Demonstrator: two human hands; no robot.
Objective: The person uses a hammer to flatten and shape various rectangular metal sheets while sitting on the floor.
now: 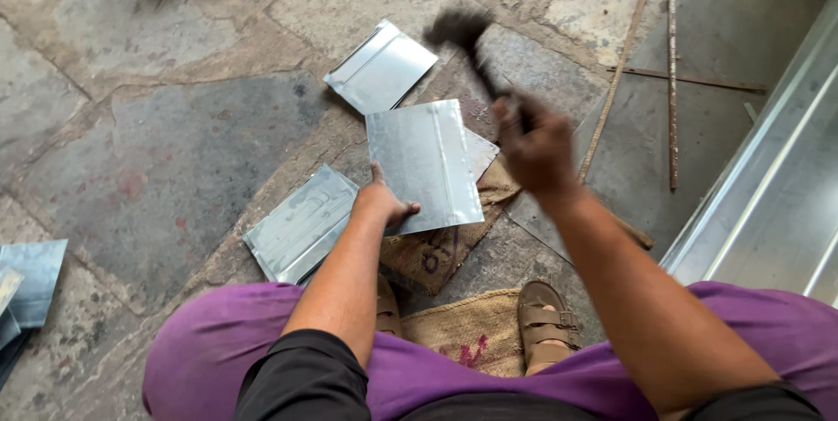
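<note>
- The stone floor (175, 150) fills most of the view, its wide slabs bare to the left and far left of the work.
- A long metal channel (768, 203) runs along the right edge, leaning from near right to far right, close beside the right arm.
- A burlap sack (463, 325) lies on the floor between the person's sandalled feet and reaches under the metal sheets.
- The metal sheet (425, 164) being worked sits in the middle, just beyond the knees, tilted a little, with a folded seam down its right side.
- A second sheet (301, 225) lies flat to the near left, partly under the left wrist; a third sheet (381, 66) lies farther off, its near corner by the worked sheet's far edge.
- Thin metal rods (670, 72) lie on the floor to the far right, well apart from the sheets.
- The left hand (384, 205) is clamped on the worked sheet's near left edge, thumb on top, fingers under it.
- The right hand (534, 146) is wrapped tight around the handle of a hammer (460, 30), raised above the sheet's far right corner; the head is blurred.
</note>
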